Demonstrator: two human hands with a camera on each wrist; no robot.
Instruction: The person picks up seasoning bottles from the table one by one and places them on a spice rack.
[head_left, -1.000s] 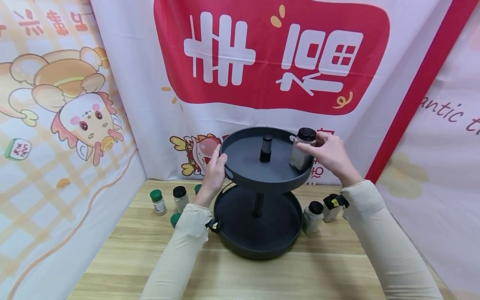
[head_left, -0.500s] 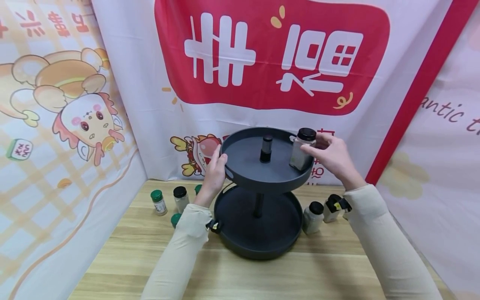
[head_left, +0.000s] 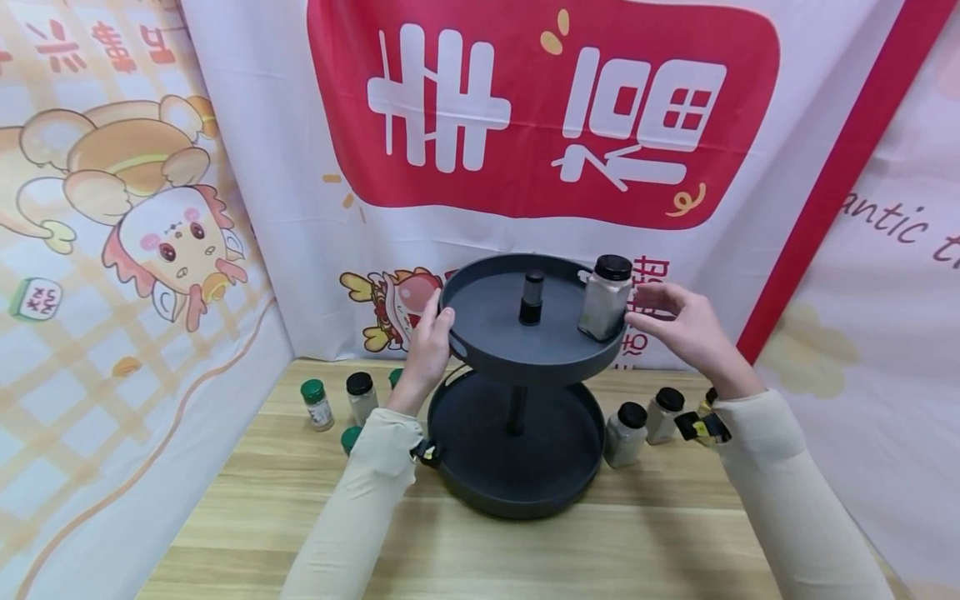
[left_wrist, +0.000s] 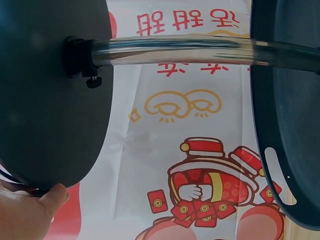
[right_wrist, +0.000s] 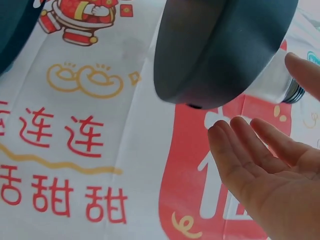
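Observation:
A dark grey two-tier round tray stands on the table, its upper tier (head_left: pixel 487 312) above a wider-looking lower tier (head_left: pixel 480 450). My left hand (head_left: pixel 426 350) grips the upper tier's left rim; in the left wrist view its thumb (left_wrist: pixel 56 197) lies against the tier's underside. On the right side of the upper tier, a clear spice jar (head_left: pixel 602 307) with a black lid stands upright by the rim. Just right of that jar is my right hand (head_left: pixel 686 325), holding nothing, fingers extended and thumb apart. The right wrist view shows a gap between the fingers (right_wrist: pixel 235 145) and the tier.
Right of the tray stand black-lidded jars (head_left: pixel 625 437), one partly hidden by the right wrist camera (head_left: pixel 702 428). At left are a green-lidded jar (head_left: pixel 317 408), a black-lidded jar (head_left: pixel 362 398) and others half hidden by the left arm. Printed cloth (head_left: pixel 285 167) hangs behind.
My right hand has let go of the spice jar and drawn back to the right, leaving it on the upper tier. The left hand has stayed at the rim.

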